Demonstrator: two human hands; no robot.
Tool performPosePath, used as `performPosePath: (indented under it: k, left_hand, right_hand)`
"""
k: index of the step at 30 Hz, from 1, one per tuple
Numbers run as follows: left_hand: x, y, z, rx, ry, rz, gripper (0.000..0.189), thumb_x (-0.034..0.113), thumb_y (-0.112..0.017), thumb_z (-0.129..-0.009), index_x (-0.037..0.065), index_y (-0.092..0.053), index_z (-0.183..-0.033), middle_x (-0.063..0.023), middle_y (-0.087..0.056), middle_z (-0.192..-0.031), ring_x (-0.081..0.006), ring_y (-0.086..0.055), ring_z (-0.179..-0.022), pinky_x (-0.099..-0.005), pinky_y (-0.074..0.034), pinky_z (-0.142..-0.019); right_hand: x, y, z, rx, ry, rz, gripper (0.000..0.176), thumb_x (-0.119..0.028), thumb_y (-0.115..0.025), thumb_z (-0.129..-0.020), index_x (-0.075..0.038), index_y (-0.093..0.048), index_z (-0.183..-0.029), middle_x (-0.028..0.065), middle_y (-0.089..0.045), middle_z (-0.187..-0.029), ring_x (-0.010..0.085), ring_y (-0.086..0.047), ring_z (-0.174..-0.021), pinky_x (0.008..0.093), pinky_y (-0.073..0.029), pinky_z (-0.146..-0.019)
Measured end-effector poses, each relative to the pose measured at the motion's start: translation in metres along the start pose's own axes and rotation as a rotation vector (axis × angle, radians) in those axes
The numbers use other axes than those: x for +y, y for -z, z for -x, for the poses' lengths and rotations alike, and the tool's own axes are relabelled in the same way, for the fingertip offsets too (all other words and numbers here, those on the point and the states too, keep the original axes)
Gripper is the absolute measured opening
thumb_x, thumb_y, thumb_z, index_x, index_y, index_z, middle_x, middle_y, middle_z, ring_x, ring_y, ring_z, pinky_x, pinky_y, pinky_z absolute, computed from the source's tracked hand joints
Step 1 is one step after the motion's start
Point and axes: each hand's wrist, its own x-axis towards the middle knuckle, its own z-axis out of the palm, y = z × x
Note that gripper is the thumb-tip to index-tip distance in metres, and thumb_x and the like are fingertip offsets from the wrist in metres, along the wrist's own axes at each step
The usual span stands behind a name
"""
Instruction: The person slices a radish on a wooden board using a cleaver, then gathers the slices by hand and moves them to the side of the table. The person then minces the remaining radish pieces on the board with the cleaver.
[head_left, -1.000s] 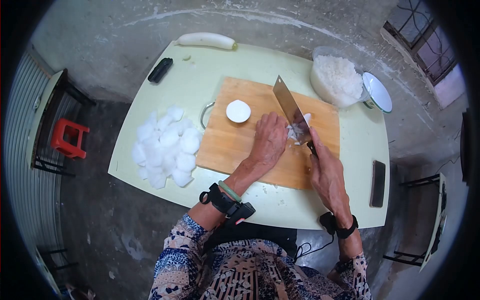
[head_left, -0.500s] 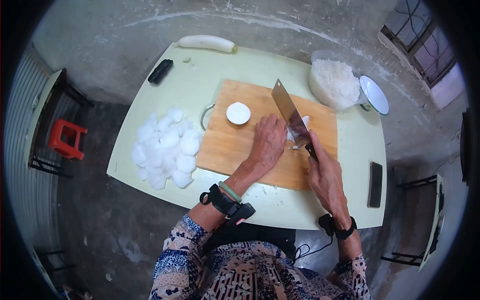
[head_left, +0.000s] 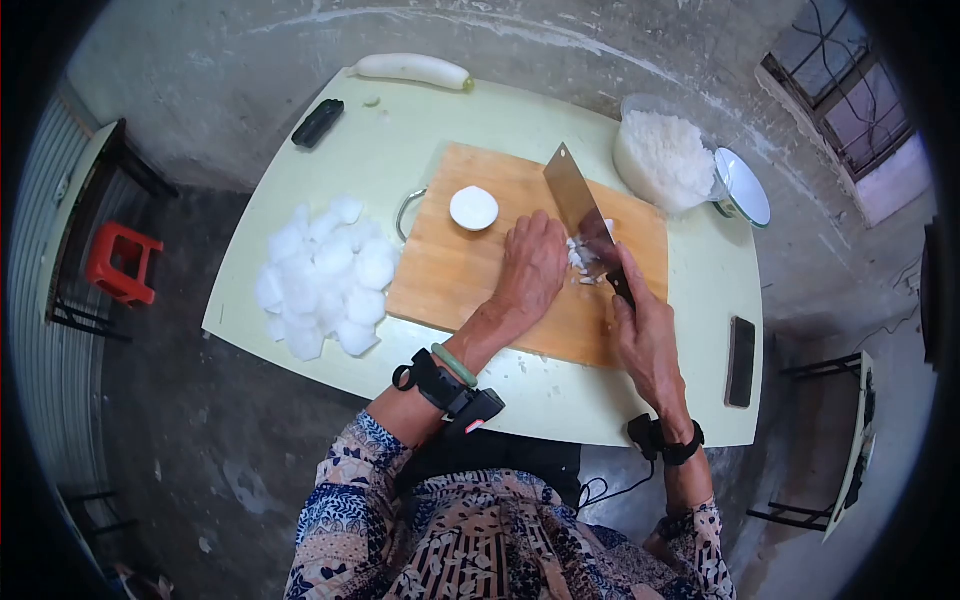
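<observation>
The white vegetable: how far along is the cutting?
Partway, it seems. Looks done: the white heap in the bowl and slices piled on the table. In hand: the right hand holds a cleaver by small cut bits, the left hand beside it. Apparently left: the round piece on the board and the whole vegetable behind.

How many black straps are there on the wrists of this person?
2. One strap is on the left wrist, beside the green bangle; the other strap is on the right wrist.
</observation>
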Motion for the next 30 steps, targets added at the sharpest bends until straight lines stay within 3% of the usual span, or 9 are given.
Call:
performPosePath:
  k: [5,11,14,23,26,30]
  left_hand:
    - [-0.005,-0.003,0.0,-0.001,-0.038,-0.057,0.01,0.002,-0.065,-0.09,0.002,-0.057,-0.095,-0.0181,-0.053,-0.1,-0.0395,-0.053,-0.098,-0.05,-0.044,-0.086]
    - [-0.004,-0.004,0.0,0.002,-0.023,-0.05,0.009,0.002,-0.066,-0.089,0.002,-0.058,-0.095,-0.0176,-0.054,-0.1,-0.0391,-0.055,-0.098,-0.0503,-0.045,-0.086]
    - [-0.005,-0.005,-0.001,-0.007,-0.016,-0.077,0.01,0.003,-0.066,-0.089,0.002,-0.059,-0.095,-0.0173,-0.055,-0.1,-0.0387,-0.055,-0.098,-0.0499,-0.045,-0.087]
    - [-0.003,-0.002,0.002,0.015,-0.032,-0.036,0.011,0.001,-0.066,-0.089,0.002,-0.059,-0.096,-0.0173,-0.055,-0.1,-0.0388,-0.056,-0.099,-0.0498,-0.045,-0.087]
    - [-0.002,-0.001,0.0,0.019,-0.032,-0.044,0.011,0.001,-0.067,-0.089,0.001,-0.059,-0.097,-0.0176,-0.056,-0.1,-0.0391,-0.056,-0.098,-0.0498,-0.046,-0.087]
    - [-0.005,-0.003,0.0,-0.002,-0.01,-0.054,0.011,0.002,-0.067,-0.089,0.001,-0.06,-0.098,-0.0181,-0.056,-0.101,-0.0392,-0.056,-0.099,-0.0498,-0.046,-0.087]
  right_hand:
    - [-0.012,0.01,0.005,-0.015,-0.084,0.012,0.071,0.008,-0.054,-0.096,-0.012,-0.038,-0.162,0.0294,-0.068,-0.121,0.0463,-0.069,-0.103,0.0478,-0.054,-0.09]
    - [-0.003,0.001,0.003,0.021,0.03,0.056,0.073,0.008,-0.054,-0.095,-0.012,-0.037,-0.163,0.0284,-0.069,-0.116,0.046,-0.069,-0.097,0.0496,-0.054,-0.087]
    - [-0.001,-0.002,-0.001,-0.074,-0.043,0.116,0.073,0.009,-0.054,-0.094,-0.011,-0.037,-0.162,0.0283,-0.069,-0.116,0.0464,-0.069,-0.099,0.0493,-0.054,-0.087]
    - [-0.01,0.0,-0.001,0.066,0.061,0.06,0.073,0.007,-0.055,-0.095,-0.013,-0.037,-0.163,0.0274,-0.069,-0.114,0.0459,-0.069,-0.098,0.0497,-0.054,-0.086]
    - [-0.001,-0.012,-0.004,-0.06,0.037,0.159,0.074,0.005,-0.055,-0.096,-0.015,-0.033,-0.164,0.026,-0.069,-0.107,0.0446,-0.069,-0.092,0.0519,-0.054,-0.08]
    - [0.002,-0.016,-0.005,-0.03,0.081,0.18,0.073,0.004,-0.055,-0.097,-0.015,-0.033,-0.164,0.0254,-0.069,-0.103,0.0438,-0.068,-0.086,0.0531,-0.052,-0.077]
